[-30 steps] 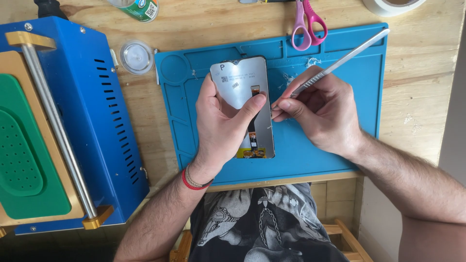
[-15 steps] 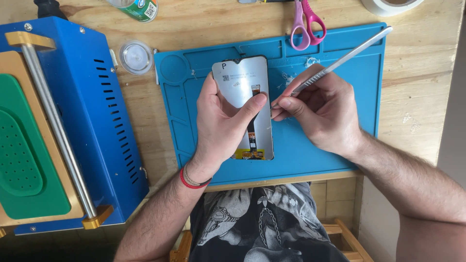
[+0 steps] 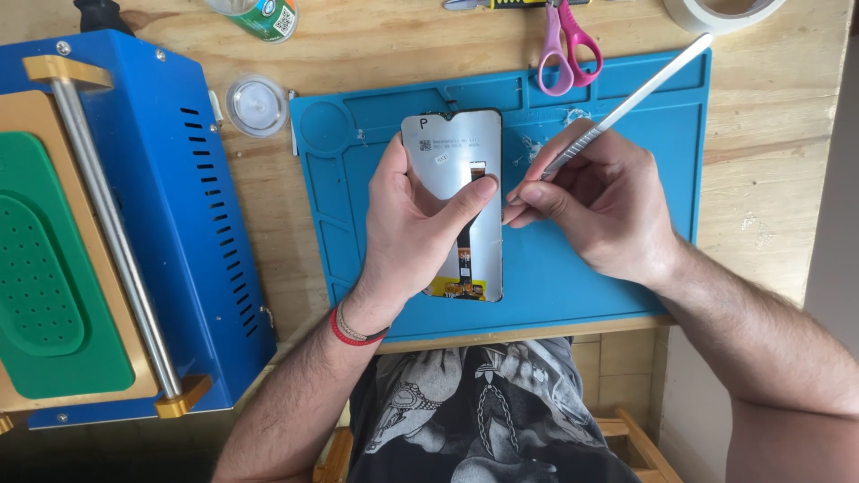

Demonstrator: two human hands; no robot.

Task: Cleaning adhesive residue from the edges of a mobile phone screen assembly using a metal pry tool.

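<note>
On the wooden desk [image 3: 787, 134], a blue machine [image 3: 170, 206] fills the left edge beside a blue work mat [image 3: 582, 277]; at the mat's centre the left hand [image 3: 407, 228] grips a phone screen panel [image 3: 452, 156] face down, while the right hand [image 3: 599, 201] pinches a thin metal spudger [image 3: 626, 103] against its right edge

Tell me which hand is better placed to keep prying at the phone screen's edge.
Right. The right hand grips the metal spudger, its tip at the phone screen edge; the left hand is occupied holding the screen.
</note>
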